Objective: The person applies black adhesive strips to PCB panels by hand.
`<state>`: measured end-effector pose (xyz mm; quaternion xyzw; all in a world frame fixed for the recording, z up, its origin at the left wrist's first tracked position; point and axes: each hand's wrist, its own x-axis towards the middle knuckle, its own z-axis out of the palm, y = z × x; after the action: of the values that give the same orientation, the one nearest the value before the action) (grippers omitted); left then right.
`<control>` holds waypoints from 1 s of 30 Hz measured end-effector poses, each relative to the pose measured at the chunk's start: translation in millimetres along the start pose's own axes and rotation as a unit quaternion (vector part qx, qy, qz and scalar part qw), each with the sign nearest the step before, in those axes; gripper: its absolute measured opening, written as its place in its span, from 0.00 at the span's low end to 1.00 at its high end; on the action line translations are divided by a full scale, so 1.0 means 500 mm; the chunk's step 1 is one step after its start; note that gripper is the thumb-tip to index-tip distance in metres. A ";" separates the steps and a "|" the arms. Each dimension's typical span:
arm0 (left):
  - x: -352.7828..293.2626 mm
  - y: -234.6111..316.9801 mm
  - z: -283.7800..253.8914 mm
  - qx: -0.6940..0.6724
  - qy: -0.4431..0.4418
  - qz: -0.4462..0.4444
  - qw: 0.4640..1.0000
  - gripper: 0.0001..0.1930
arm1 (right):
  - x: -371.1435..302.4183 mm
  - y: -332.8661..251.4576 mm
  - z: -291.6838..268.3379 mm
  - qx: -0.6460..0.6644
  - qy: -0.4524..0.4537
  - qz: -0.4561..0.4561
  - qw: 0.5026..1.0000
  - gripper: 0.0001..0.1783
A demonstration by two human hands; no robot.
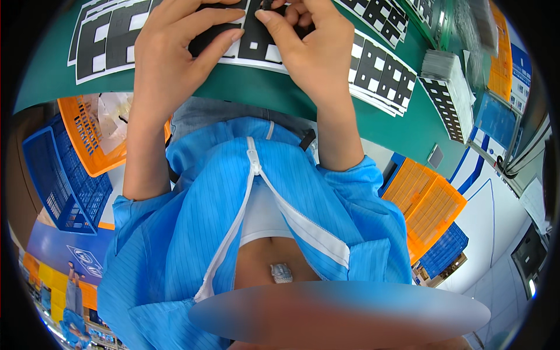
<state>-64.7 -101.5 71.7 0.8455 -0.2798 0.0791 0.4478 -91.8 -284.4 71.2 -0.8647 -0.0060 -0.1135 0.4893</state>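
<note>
White sheets (280, 67) printed or layered with black block shapes lie in overlapping rows on the green table (233, 88). My left hand (178, 46) rests over the middle sheets, thumb and fingers spread apart, its fingertips next to a black shape. To its right, my right hand (318, 49) is closed in a pinch, fingers curled, with a small black object (266, 4) between thumb and forefinger. What that object is cannot be made out; the top edge of the picture cuts it off. A further black-patterned sheet stack (382, 76) lies beside my right wrist.
A tall stack of patterned sheets (446, 87) stands at the table's right, near clear plastic wrapping (466, 35). Orange (87, 140) and blue baskets (61, 181) are below left. Another orange basket (426, 204) and a blue one (440, 249) sit below right.
</note>
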 end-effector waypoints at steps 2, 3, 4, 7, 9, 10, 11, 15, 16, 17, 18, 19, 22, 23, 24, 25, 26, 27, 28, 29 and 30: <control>0.000 -0.001 0.000 -0.007 -0.001 -0.006 1.000 0.12 | 0.001 -0.001 0.003 -0.045 0.012 -0.045 0.998 0.09; -0.001 -0.003 0.000 0.003 -0.003 0.001 1.000 0.12 | 0.000 -0.001 0.001 -0.045 0.012 -0.045 0.998 0.09; -0.002 -0.004 0.000 0.013 -0.005 0.008 1.000 0.12 | -0.001 -0.001 -0.004 0.033 -0.004 0.041 0.999 0.08; -0.003 -0.005 -0.005 0.005 -0.005 0.016 1.000 0.12 | 0.008 0.028 -0.027 0.309 0.037 0.062 0.948 0.13; -0.002 -0.006 -0.004 0.007 -0.005 0.028 1.000 0.12 | 0.034 0.058 -0.017 0.514 0.028 -0.072 0.854 0.14; -0.002 -0.005 -0.004 0.010 -0.005 0.037 0.999 0.12 | 0.021 0.061 -0.025 0.514 0.028 -0.074 0.854 0.14; -0.007 -0.005 -0.006 0.012 -0.003 0.034 0.999 0.12 | 0.013 0.030 -0.027 0.451 0.028 0.005 0.892 0.14; -0.002 0.030 -0.044 -0.031 0.060 -0.078 0.995 0.13 | 0.010 0.000 -0.016 0.345 -0.010 0.060 0.937 0.14; 0.001 0.035 -0.053 -0.012 0.087 -0.113 0.990 0.13 | 0.012 -0.005 -0.012 0.308 -0.041 0.058 0.949 0.14; -0.008 0.004 -0.064 0.056 0.072 -0.038 0.995 0.13 | 0.015 -0.013 -0.001 0.231 -0.036 0.059 0.970 0.13; -0.008 -0.013 -0.062 0.059 0.072 -0.041 0.995 0.13 | 0.023 -0.007 0.007 0.234 -0.039 0.059 0.970 0.13; -0.008 -0.025 -0.059 0.039 0.046 -0.045 0.997 0.13 | 0.034 0.002 0.015 0.201 -0.054 -0.053 0.977 0.12; -0.014 -0.052 -0.055 0.044 0.022 -0.008 0.999 0.14 | 0.034 -0.007 0.039 0.215 -0.057 -0.028 0.974 0.11; -0.012 -0.043 -0.056 0.017 0.024 -0.030 0.999 0.14 | 0.036 -0.013 0.040 0.161 -0.069 0.005 0.985 0.12; -0.011 -0.038 -0.057 -0.009 0.027 -0.053 0.998 0.13 | 0.037 -0.018 0.041 0.105 -0.082 0.038 0.990 0.12; -0.011 -0.039 -0.058 -0.010 0.029 -0.056 0.998 0.13 | 0.037 -0.024 0.049 0.087 -0.057 0.006 0.995 0.12; -0.011 -0.040 -0.059 -0.010 0.025 -0.047 0.998 0.13 | 0.037 -0.026 0.052 0.085 -0.058 0.006 0.995 0.12; -0.010 -0.041 -0.059 -0.011 0.022 -0.039 0.999 0.13 | 0.037 -0.027 0.054 0.072 -0.048 -0.006 0.996 0.12; -0.010 -0.042 -0.058 -0.012 0.023 -0.040 0.999 0.13 | 0.037 -0.028 0.056 0.059 -0.038 -0.018 0.997 0.12; -0.011 -0.043 -0.058 -0.012 0.028 -0.034 0.999 0.13 | 0.038 -0.031 0.058 0.059 -0.040 -0.018 0.997 0.12; -0.012 -0.044 -0.058 -0.011 0.033 -0.027 0.999 0.13 | 0.038 -0.034 0.058 0.049 -0.044 -0.019 0.998 0.12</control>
<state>-54.6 -66.4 70.8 0.8448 -0.2428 0.0916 0.4680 -69.6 -252.9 75.1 -0.8436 -0.0490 -0.0842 0.5280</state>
